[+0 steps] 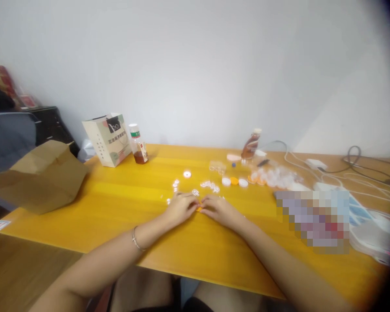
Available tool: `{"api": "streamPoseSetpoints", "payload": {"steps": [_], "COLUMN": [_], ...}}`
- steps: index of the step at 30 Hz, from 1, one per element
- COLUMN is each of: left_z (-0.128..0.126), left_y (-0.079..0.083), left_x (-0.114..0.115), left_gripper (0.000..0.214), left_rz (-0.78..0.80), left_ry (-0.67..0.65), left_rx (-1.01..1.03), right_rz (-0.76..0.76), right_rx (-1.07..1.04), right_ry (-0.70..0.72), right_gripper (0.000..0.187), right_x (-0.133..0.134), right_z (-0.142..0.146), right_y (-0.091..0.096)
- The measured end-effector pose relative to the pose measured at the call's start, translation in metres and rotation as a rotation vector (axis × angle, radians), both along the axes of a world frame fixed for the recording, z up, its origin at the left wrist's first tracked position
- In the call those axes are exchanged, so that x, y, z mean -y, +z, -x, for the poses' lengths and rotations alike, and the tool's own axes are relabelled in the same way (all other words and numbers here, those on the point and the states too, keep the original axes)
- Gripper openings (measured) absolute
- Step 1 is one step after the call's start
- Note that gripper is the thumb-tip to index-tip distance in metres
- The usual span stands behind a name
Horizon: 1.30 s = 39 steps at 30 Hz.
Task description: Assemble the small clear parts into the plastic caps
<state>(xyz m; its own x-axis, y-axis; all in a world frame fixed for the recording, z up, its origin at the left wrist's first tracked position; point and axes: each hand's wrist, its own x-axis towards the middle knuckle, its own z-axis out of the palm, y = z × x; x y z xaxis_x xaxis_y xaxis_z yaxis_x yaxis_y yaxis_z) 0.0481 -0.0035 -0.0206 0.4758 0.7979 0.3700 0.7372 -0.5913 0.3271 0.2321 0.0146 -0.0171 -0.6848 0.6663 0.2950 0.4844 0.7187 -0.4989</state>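
Low over the middle of the table, my left hand (182, 208) and my right hand (221, 211) meet at the fingertips. Both pinch a small orange piece (199, 209), mostly covered by the fingers, so its kind does not show. Just beyond them lies a white wheel-like part with holes (195, 192). A curved group of small white parts (210, 186) is behind my right hand. Small white pieces (175, 183) are scattered behind my left hand, and a white ring-shaped part (187, 174) lies farther back.
White and orange round caps (234, 180) stand in a row beside a heap of clear and white pieces (274, 177). A bottle of brown liquid (139, 149), a paper gift bag (108, 145), a brown paper bag (48, 177), a second bottle (250, 146) and cables (354, 160) surround the work area.
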Motion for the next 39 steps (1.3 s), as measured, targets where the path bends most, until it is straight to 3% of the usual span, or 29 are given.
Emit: {"api": "streamPoseSetpoints", "payload": {"steps": [2,7,9,15,23,31,39], "left_z": [0.001,0.004,0.004,0.022,0.072,0.066,0.06], "left_y": [0.002,0.007,0.008,0.017,0.029,0.016,0.019], "left_x": [0.001,0.003,0.003,-0.011,-0.029,-0.033,-0.029], "left_gripper": [0.016,0.018,0.019,0.021,0.016,0.01,0.016], "left_rz": [-0.028,-0.171,-0.199,-0.167,0.15,0.281,0.156], "left_ry": [0.001,0.011,-0.009,0.006,-0.002,0.068,0.081], "left_rx": [0.001,0.023,0.041,0.068,-0.122,-0.095,-0.295], "right_rz": [0.089,0.514,0.588,0.576,0.533,0.541,0.56], "right_rx": [-0.115,-0.453,-0.535,-0.647,-0.629,-0.631,-0.615], "right_ry": [-0.029,-0.107,-0.124,-0.235,-0.303,-0.29,-0.248], "right_gripper": [0.016,0.026,0.028,0.028,0.027,0.025,0.025], "right_x": [-0.001,0.001,0.001,-0.002,-0.006,-0.004,-0.004], "right_z": [0.001,0.009,0.012,0.01,0.007,0.007,0.009], "right_y": [-0.003,-0.002,0.0,0.001,0.001,0.0,-0.001]}}
